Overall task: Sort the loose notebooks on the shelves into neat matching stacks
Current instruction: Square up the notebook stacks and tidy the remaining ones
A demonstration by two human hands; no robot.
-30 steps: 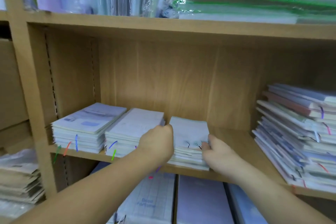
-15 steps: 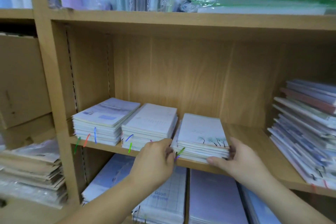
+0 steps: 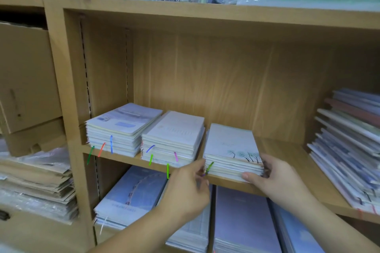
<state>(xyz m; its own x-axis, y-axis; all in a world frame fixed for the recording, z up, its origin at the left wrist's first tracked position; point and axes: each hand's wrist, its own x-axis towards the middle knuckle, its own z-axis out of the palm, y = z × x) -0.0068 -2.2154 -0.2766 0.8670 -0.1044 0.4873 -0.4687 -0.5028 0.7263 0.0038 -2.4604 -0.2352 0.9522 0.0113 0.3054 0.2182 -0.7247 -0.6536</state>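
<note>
Blue-cover stack (image 3: 123, 127) and white-cover stack (image 3: 172, 137) sat squared at the left. Beside them the left hand (image 3: 189, 187) had dropped to the tree-cover stack's (image 3: 232, 150) front left corner, fingers curled but too blurred to call a grip. The right hand (image 3: 273, 178) clamped the right corner, thumb in front: stack pulled forward to the shelf (image 3: 287, 150) edge, seemingly finished, jumbled pile (image 3: 349, 139) waiting.

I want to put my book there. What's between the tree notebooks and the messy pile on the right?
Head view: only bare wooden shelf between the tree notebooks and the messy pile, plus the right hand gripping the notebooks' corner.
</note>
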